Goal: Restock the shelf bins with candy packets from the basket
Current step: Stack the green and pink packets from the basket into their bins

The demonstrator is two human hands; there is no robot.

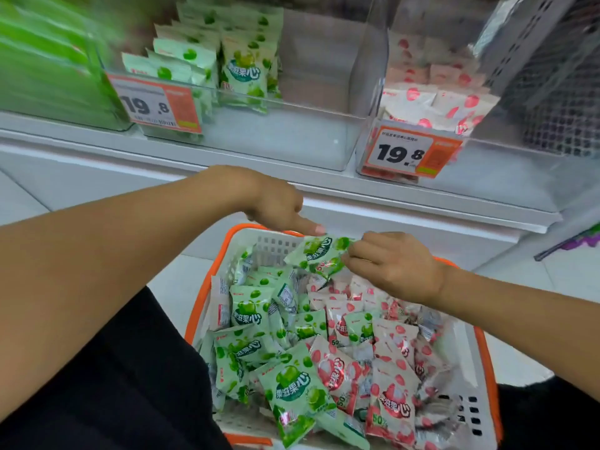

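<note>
The right hand (pixel 394 266) pinches one end of a green candy packet (pixel 319 253) and holds it up over the far side of the basket (pixel 487 358). The left hand (pixel 276 204) is just beside it, with its fingers curled and one finger pointing out to touch the top edge of the same packet.

Below both hands sits the white basket with its orange rim. It is full of candy packets. The green packets (pixel 259 345) lie under the left hand's side, and the pink packets (pixel 386 362) lie under the right hand's side.

Above the hands is the shelf (pixel 227 147) with clear bins. The bin above the left hand (pixel 292 138) has green packets at the back and a price tag (pixel 156 105) that says 19.8. The bin above the right hand (pixel 487 151) holds pink packets and has its own 19.8 tag (pixel 409 152).
</note>
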